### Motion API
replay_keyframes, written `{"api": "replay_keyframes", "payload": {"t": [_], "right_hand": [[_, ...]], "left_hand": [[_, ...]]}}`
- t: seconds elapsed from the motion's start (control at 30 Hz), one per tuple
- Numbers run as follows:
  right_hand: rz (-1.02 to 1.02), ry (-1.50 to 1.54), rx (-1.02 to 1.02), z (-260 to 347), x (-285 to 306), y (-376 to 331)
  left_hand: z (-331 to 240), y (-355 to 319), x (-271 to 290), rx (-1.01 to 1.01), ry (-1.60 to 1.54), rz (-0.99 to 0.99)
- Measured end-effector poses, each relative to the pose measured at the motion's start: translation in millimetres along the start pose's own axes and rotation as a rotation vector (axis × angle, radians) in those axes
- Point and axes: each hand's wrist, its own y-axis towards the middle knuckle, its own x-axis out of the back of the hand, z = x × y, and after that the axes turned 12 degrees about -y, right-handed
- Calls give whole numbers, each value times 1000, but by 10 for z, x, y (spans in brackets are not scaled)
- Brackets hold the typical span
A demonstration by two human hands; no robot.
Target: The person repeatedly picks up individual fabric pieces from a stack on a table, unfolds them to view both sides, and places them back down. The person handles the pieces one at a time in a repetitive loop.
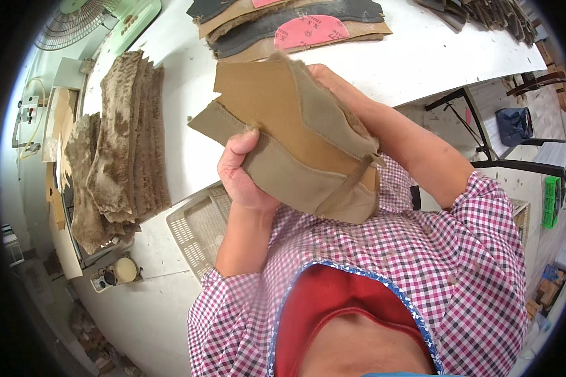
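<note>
In front of my chest I hold up a sewn piece of tan and brown fabric, with stitched seams, notched left corners and brown fur along its right edge. My left hand is closed on its lower left side, the thumb flat on the front and the fingers behind. At the upper right edge my right hand grips the same piece from behind; most of its fingers are hidden by the fabric. Just beyond lies a pile of dark grey and brown pieces, with pink half-round patches on them.
Brown furry pieces are stacked on the left of the white table. A fan stands at the far left, and more dark pieces lie at the far right. Below the table edge is a pale plastic basket.
</note>
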Motion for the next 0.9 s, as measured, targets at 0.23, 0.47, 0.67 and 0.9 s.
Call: {"api": "replay_keyframes", "payload": {"t": [0.23, 0.47, 0.67, 0.9], "right_hand": [[-514, -308, 354, 269, 273, -318], [-428, -695, 605, 525, 98, -743], [-270, -589, 506, 523, 110, -799], [-267, -519, 306, 529, 20, -915]], "left_hand": [[-39, 20, -184, -59, -32, 6], [-54, -23, -236, -83, 20, 3], [-54, -67, -234, -68, 61, 102], [-36, -41, -247, -303, 570, 35]]}}
